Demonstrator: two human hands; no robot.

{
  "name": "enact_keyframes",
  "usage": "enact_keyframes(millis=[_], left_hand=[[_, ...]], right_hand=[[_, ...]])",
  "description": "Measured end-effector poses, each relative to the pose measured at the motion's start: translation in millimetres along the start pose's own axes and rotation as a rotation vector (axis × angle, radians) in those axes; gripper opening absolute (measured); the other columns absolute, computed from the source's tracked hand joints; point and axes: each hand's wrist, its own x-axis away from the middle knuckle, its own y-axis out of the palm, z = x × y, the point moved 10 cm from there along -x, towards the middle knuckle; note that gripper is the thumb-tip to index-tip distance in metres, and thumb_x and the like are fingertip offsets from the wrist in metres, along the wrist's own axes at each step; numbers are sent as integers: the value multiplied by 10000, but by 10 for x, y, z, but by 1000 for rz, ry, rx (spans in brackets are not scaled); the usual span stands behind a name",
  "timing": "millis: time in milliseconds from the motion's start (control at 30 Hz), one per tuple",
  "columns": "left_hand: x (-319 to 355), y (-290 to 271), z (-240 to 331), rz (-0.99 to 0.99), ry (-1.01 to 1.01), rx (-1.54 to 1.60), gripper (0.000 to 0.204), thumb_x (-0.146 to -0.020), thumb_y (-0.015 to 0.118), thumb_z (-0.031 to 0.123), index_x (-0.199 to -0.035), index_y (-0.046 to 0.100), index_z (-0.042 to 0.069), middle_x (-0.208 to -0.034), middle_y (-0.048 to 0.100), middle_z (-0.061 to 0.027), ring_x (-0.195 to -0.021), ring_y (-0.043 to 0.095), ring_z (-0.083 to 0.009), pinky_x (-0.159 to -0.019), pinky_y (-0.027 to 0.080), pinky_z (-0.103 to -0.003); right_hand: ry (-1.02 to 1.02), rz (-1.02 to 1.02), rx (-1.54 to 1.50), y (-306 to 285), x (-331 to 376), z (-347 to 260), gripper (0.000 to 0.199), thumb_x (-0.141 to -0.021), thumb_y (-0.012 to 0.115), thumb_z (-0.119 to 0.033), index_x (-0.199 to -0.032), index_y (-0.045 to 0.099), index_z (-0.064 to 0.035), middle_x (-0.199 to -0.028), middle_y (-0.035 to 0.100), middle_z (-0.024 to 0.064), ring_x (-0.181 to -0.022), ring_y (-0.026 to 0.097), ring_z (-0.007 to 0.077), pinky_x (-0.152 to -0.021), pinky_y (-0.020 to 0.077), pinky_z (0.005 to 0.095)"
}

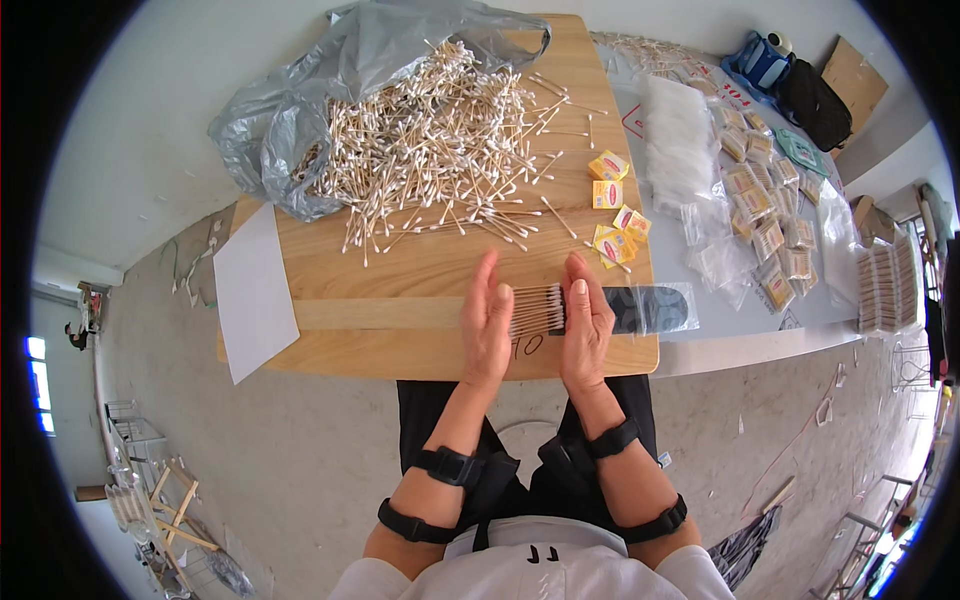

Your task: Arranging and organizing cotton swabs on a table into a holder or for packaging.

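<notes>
A neat row of cotton swabs point(534, 310) lies side by side near the front edge of the wooden table. My left hand point(486, 325) stands on edge at the swabs' left ends, fingers stretched out. Facing it at the right ends is my right hand point(587, 325), also with straight fingers. The swabs sit between the two palms; I cannot tell how firmly the palms press them. Beyond the hands, a large loose heap of cotton swabs point(430, 150) spills out of a grey plastic bag point(270, 145).
Several yellow cards point(608, 195) lie at the table's right edge. Beside my right hand is a clear plastic bag point(665, 308) over a dark strip. A white paper sheet point(255, 295) overhangs the left edge. The grey side table point(740, 335) bears many packed swab bags point(765, 205).
</notes>
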Motion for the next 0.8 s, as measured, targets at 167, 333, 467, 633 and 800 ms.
enact_keyframes(millis=[167, 333, 467, 633, 800], left_hand=[[279, 348, 259, -373, 242, -1052, 666, -914, 532, 349, -1433, 282, 17, -1509, 246, -150, -1410, 201, -292, -1140, 150, -457], [404, 360, 45, -488, 193, -1166, 709, -891, 544, 367, -1439, 260, 17, -1532, 183, -139, -1429, 138, -275, -1145, 122, -474], [431, 331, 113, -526, 212, -1177, 723, -893, 526, 403, -1442, 256, 19, -1537, 172, -135, -1428, 140, -272, -1147, 123, -469], [497, 310, 61, -601, 194, -1141, 743, -933, 356, 539, -1451, 236, 21, -1536, 172, -136, -1428, 137, -269, -1154, 84, -463], [563, 337, 98, -549, 180, -1126, 768, -927, 335, 574, -1432, 275, -1, -1525, 188, -158, -1426, 145, -267, -1145, 115, -482]], right_hand=[[-186, -137, 465, -31, 34, -328, 337, -938, 468, -104, -1232, 519, 52, -1346, 468, 177, -1281, 419, 300, -1086, 308, 354], [-591, -506, 1177, 367, 375, -416, 494, -781, 547, -63, -1263, 488, 26, -1339, 463, 173, -1281, 407, 331, -1095, 296, 431], [-550, -599, 1304, 313, 460, -312, 552, -859, 545, -217, -1344, 406, 8, -1432, 366, 150, -1347, 322, 293, -1127, 214, 447], [-518, -659, 1416, 298, 565, -295, 738, -830, 569, -430, -1389, 351, 0, -1479, 303, 134, -1390, 249, 263, -1140, 135, 481], [-467, -624, 1408, 323, 579, -307, 802, -807, 586, -449, -1404, 318, 14, -1496, 268, 145, -1407, 212, 272, -1141, 89, 509]])
